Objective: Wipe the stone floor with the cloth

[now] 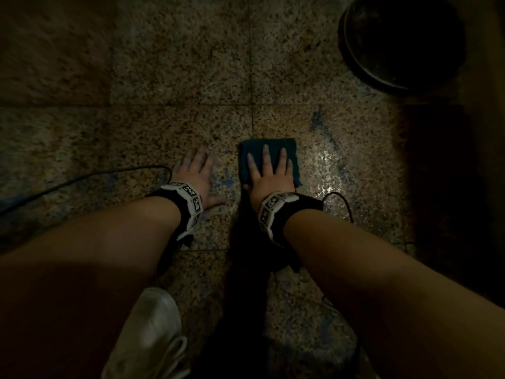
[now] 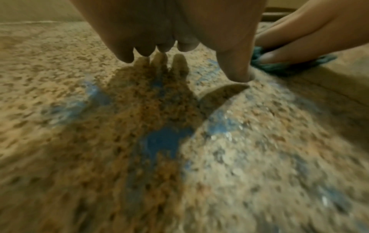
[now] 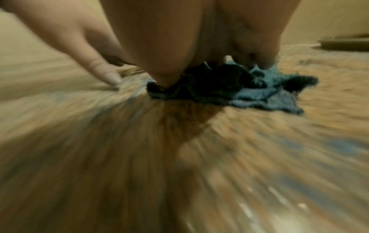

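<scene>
A folded dark teal cloth [image 1: 269, 144] lies flat on the speckled stone floor [image 1: 164, 77]. My right hand [image 1: 269, 170] presses on it, palm down, fingers straight and spread. In the right wrist view the cloth [image 3: 259, 94] bunches under the right hand [image 3: 199, 39], and that picture is motion-blurred. My left hand [image 1: 198, 173] rests flat on the bare floor just left of the cloth, fingers spread, holding nothing. Blue smears [image 2: 163, 141] mark the floor [image 2: 259, 157] under the left hand [image 2: 169, 28]. The cloth's edge [image 2: 279, 66] shows at the right of that view.
A dark round basin [image 1: 401, 42] stands on the floor at the far right. A black cable [image 1: 82, 179] trails left from my left wrist. A white shoe [image 1: 153, 332] is below my arms. A wet, shiny patch [image 1: 325, 170] lies right of the cloth.
</scene>
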A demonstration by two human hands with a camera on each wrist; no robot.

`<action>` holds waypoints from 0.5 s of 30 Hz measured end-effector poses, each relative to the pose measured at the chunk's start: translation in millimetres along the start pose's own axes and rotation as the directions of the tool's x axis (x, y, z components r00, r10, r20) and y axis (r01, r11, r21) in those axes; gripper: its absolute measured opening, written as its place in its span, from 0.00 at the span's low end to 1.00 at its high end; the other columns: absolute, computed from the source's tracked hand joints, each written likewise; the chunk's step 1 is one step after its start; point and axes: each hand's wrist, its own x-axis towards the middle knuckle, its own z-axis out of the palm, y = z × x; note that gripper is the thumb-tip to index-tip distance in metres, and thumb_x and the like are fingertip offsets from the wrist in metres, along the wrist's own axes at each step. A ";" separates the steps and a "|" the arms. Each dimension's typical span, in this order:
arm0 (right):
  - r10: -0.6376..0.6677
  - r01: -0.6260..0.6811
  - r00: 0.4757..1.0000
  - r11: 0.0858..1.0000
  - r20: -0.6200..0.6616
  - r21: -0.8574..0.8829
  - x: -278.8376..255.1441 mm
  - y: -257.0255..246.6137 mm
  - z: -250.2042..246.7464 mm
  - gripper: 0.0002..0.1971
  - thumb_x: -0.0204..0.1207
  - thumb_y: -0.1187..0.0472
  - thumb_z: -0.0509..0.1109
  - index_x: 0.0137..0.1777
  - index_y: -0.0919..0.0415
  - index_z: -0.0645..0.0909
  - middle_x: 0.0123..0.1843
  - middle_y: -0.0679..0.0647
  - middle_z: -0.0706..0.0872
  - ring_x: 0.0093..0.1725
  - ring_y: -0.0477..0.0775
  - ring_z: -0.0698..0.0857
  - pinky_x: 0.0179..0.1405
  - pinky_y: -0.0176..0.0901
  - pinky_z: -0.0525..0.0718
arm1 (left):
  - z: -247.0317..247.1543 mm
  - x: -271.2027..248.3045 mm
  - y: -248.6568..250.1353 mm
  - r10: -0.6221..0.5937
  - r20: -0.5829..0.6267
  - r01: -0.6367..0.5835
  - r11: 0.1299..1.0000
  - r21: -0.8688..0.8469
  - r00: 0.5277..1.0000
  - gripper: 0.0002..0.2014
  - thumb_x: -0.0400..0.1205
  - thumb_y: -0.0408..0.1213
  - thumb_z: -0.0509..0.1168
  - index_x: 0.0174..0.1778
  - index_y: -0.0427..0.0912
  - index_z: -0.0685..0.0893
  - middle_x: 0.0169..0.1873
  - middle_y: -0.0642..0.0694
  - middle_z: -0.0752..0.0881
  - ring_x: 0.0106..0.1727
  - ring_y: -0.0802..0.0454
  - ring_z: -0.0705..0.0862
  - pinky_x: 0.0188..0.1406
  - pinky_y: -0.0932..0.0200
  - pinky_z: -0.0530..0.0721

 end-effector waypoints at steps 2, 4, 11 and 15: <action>0.009 -0.009 1.000 0.999 0.009 0.037 8.8 -6.5 -9.4 0.34 0.86 0.41 0.44 0.81 0.48 0.26 0.81 0.58 0.23 0.78 0.75 0.28 0.80 0.68 0.38 | -1.7 -1.8 -3.7 -0.015 0.001 0.015 1.000 0.000 1.000 0.53 0.75 0.70 0.57 0.82 0.46 0.32 0.82 0.44 0.34 0.83 0.43 0.37 0.81 0.48 0.43; 0.019 -0.020 1.000 0.998 0.019 0.066 12.9 -11.4 -15.5 0.34 0.86 0.42 0.45 0.81 0.49 0.26 0.80 0.59 0.22 0.79 0.75 0.29 0.80 0.68 0.39 | -2.6 -5.9 -9.3 -0.042 0.009 0.042 0.999 0.005 0.999 0.53 0.75 0.70 0.57 0.82 0.46 0.32 0.82 0.44 0.35 0.83 0.42 0.38 0.82 0.48 0.43; -0.058 0.055 0.997 0.996 0.053 0.064 -0.8 -3.9 -7.1 0.34 0.86 0.42 0.46 0.82 0.47 0.28 0.81 0.56 0.23 0.80 0.71 0.29 0.80 0.63 0.40 | -3.5 -29.3 -41.6 -0.149 0.058 0.152 0.988 -0.036 0.987 0.52 0.76 0.70 0.57 0.82 0.47 0.33 0.82 0.45 0.34 0.83 0.42 0.38 0.82 0.44 0.49; -0.109 0.110 0.984 0.994 0.140 -0.003 -8.5 2.9 -17.4 0.38 0.86 0.47 0.56 0.83 0.46 0.31 0.82 0.54 0.25 0.81 0.67 0.29 0.81 0.61 0.39 | -3.6 -33.6 -57.7 -0.145 0.042 0.146 0.989 -0.016 0.989 0.52 0.76 0.68 0.60 0.83 0.48 0.35 0.83 0.45 0.38 0.83 0.42 0.39 0.81 0.42 0.52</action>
